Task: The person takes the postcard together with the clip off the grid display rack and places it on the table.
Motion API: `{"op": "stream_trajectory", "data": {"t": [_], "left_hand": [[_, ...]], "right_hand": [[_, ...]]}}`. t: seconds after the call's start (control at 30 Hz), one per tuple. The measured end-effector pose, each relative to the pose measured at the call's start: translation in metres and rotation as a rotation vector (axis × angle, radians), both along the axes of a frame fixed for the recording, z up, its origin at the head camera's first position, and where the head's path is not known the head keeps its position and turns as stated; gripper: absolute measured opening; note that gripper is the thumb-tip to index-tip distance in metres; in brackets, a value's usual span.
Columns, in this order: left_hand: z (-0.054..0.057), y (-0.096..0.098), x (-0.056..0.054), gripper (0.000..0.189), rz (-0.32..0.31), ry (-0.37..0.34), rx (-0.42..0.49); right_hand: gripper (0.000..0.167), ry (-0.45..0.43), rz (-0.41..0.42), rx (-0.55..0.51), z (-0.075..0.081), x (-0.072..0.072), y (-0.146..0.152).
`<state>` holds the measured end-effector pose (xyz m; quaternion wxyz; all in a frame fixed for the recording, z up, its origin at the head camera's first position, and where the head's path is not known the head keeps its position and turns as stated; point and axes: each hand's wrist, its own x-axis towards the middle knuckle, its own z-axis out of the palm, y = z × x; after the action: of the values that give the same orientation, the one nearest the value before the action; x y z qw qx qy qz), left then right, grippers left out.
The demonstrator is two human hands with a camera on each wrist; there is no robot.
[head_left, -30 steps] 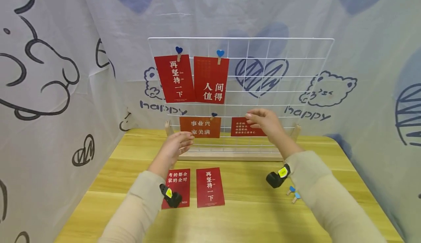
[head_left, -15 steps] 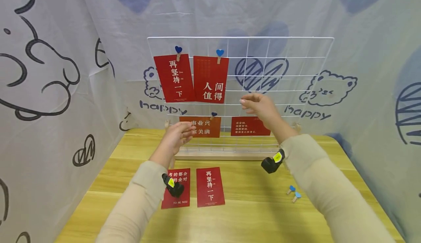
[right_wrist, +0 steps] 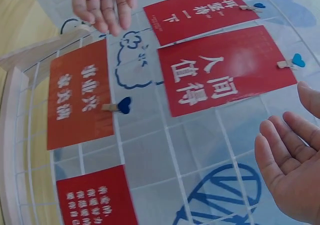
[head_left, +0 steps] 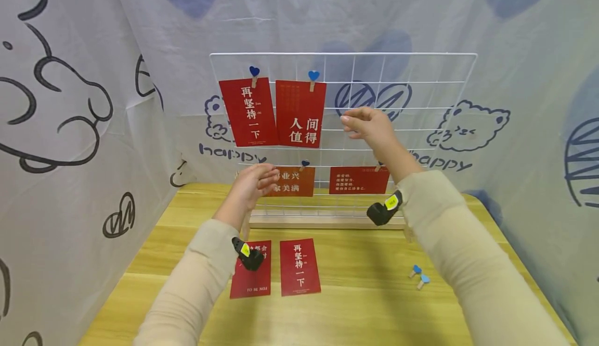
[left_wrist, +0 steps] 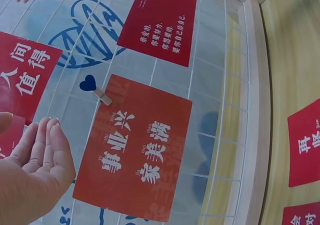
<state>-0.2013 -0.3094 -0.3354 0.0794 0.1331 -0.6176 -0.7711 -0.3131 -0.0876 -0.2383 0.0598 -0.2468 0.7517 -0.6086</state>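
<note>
My left hand [head_left: 254, 183] is raised before the left end of the orange card [head_left: 295, 182], its fingers loosely bent and holding nothing. My right hand [head_left: 373, 126] hovers in front of the white wire grid [head_left: 402, 82], right of the red card with large white characters [head_left: 300, 112]; nothing is between its fingers and thumb. Another red card [head_left: 248, 112] hangs beside that one. Heart-topped clothespins [head_left: 313, 76] pin the upper cards to the grid. In the left wrist view a dark blue heart clothespin [left_wrist: 95, 89] grips the orange card; a smaller red card [left_wrist: 159, 27] hangs beyond.
Two red cards lie on the wooden table [head_left: 355, 304]: one full in sight [head_left: 300, 267], the other [head_left: 252, 278] partly behind the left wrist camera. Two blue heart clothespins [head_left: 423, 280] lie at right. The grid stands in a wooden base [head_left: 327, 222].
My right hand has risen from the lower right card to the grid's middle height, uncovering that card's clothespin. My left hand has moved slightly up, over more of the orange card.
</note>
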Motion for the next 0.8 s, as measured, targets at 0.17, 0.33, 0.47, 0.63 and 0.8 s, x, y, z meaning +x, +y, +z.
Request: {"op": "stream_trajectory", "data": {"t": [0.17, 0.33, 0.47, 0.63, 0.8], "left_hand": [[0.005, 0.002, -0.004, 0.032, 0.032, -0.006, -0.007], [0.012, 0.004, -0.008, 0.033, 0.046, -0.005, 0.007], [0.017, 0.007, -0.012, 0.036, 0.046, 0.002, 0.036], [0.02, 0.012, -0.016, 0.038, 0.046, 0.008, 0.055], [0.018, 0.014, -0.023, 0.036, 0.046, 0.021, 0.11]], "right_hand": [[0.036, 0.013, -0.002, 0.017, 0.013, -0.003, -0.005], [0.038, 0.027, 0.015, 0.052, 0.024, -0.005, -0.011], [0.041, 0.019, 0.014, 0.057, 0.032, -0.006, -0.016], [0.04, 0.022, 0.037, 0.033, 0.041, -0.008, -0.021], [0.041, 0.035, 0.031, 0.059, 0.048, -0.009, -0.025]]}}
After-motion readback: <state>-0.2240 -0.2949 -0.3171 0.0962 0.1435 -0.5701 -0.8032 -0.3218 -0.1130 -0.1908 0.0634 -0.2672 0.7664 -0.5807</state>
